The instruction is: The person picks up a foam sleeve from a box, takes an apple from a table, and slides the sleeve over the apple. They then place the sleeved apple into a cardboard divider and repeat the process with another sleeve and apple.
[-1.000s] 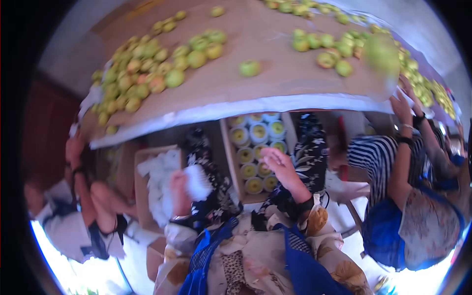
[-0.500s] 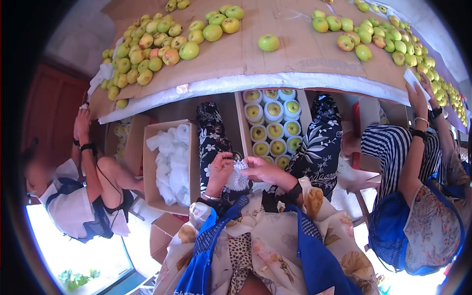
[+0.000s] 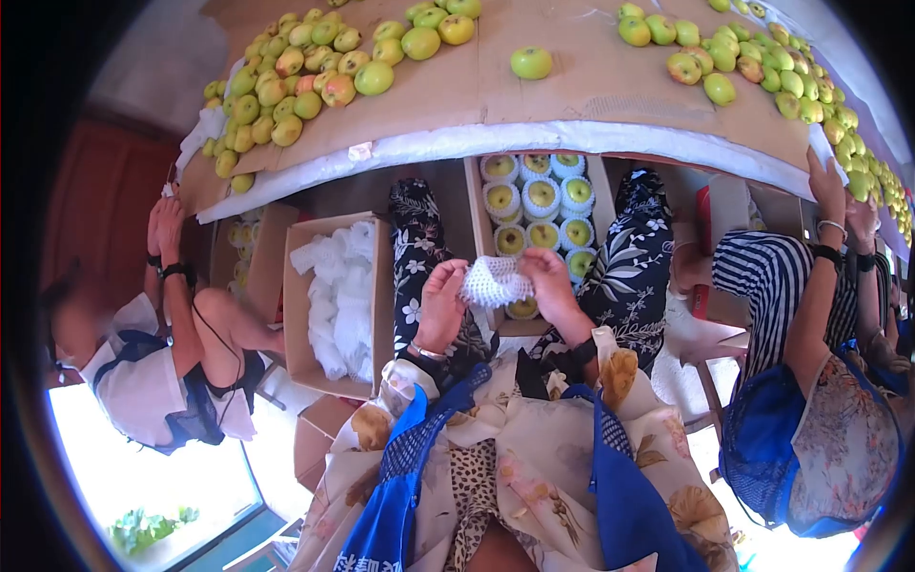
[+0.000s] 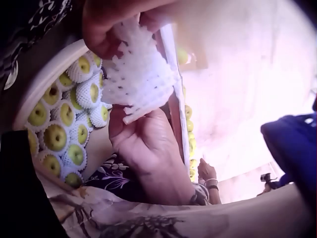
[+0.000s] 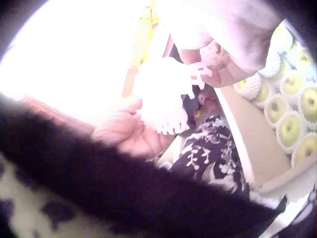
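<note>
A white foam net sleeve (image 3: 496, 282) is stretched between both hands above the lap, with no fruit showing in it. My left hand (image 3: 440, 310) pinches its left edge, and my right hand (image 3: 555, 289) pinches the right edge. In the left wrist view the mesh (image 4: 141, 74) hangs spread between the fingers. The right wrist view shows the sleeve pale and overexposed, its toothed edge by the left palm (image 5: 136, 133). Just beyond the hands, a cardboard box (image 3: 600, 181) holds rows of apples (image 3: 541, 195) in white foam nets.
At the left, an open carton (image 3: 386, 315) contains a heap of white foam nets (image 3: 341, 296). Loose green-yellow apples (image 3: 286, 91) lie on the cardboard-covered table (image 3: 572, 110), whose padded white edge (image 3: 429, 143) runs above the knees. People sit on either side.
My left hand has brought the foam net from beside the carton to my right hand. Both hands have since risen away from the body, and the net is spread wider between them.
</note>
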### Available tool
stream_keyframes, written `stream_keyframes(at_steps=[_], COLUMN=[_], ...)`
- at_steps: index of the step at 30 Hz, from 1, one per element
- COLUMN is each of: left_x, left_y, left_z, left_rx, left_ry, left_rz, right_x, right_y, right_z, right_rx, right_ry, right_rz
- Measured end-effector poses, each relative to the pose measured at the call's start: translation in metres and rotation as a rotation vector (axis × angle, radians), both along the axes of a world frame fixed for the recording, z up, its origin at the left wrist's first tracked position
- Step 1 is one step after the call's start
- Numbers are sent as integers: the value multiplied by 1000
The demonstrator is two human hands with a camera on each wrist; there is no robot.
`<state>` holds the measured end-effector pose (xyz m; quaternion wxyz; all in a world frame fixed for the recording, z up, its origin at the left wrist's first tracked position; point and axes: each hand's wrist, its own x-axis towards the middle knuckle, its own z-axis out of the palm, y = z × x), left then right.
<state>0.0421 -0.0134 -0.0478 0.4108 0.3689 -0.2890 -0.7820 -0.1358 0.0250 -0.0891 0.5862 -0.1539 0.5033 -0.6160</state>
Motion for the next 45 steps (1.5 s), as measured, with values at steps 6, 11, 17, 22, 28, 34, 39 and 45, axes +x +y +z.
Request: stream_keyframes(at_steps=[6, 11, 17, 22, 28, 34, 39, 45], left_x=[4, -6, -19, -16, -3, 2, 1, -6], left_y=[-3, -4, 4, 2, -9, 0, -3, 0], left_z=[6, 13, 25, 33, 26, 6, 23, 30], left_rx=[-16, -285, -414, -275, -108, 32, 201, 43], left_ry=[-80, -374, -283, -155, 46, -149, -106, -416], left_rz=[123, 94, 0, 48, 152, -38, -299, -553], right_x=[-21, 2, 22, 17, 5, 3, -12, -8], right_y=[0, 4, 1, 3, 5, -5, -3, -2], right_z=[2, 56, 45, 18, 28, 20, 22, 39], right_rx=[60, -459, -337, -251, 45, -60, -177, -286], right_ry=[1, 802, 783, 180, -117, -408, 188, 242], right_rz=[-165, 164, 189, 196, 205, -79, 115, 354])
